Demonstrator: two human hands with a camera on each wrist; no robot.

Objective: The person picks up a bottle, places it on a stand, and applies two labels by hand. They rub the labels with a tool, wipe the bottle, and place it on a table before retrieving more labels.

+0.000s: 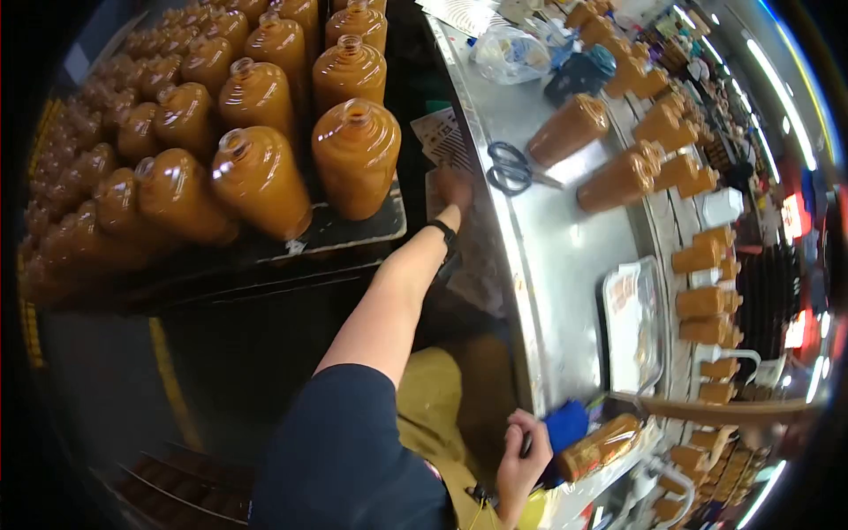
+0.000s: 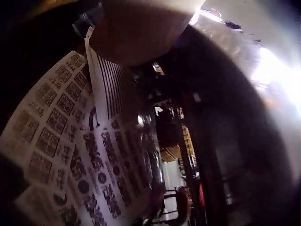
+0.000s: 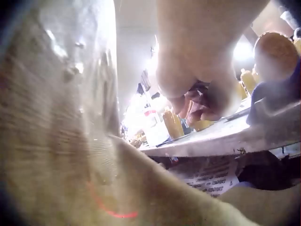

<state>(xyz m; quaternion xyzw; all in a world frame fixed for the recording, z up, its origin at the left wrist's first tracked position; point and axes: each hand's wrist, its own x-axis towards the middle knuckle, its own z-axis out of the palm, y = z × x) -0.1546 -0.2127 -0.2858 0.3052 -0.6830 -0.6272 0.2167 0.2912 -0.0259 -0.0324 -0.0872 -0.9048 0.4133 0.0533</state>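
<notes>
My left hand reaches low between the bottle rack and the metal table, blurred in the head view. Printed sheets lie around it; in the left wrist view the hand covers the top of a striped sheet. Beside that are sheets of square prints and dark lettering. I cannot tell whether its fingers hold a sheet. My right hand is at the table's near edge, fingers curled around a small black object, mostly hidden. A brown bottle lies on its side next to it, by a blue cloth.
Rows of brown bottles stand on a black rack at left. Scissors, more bottles, a plastic bag and a clear tray are on the metal table.
</notes>
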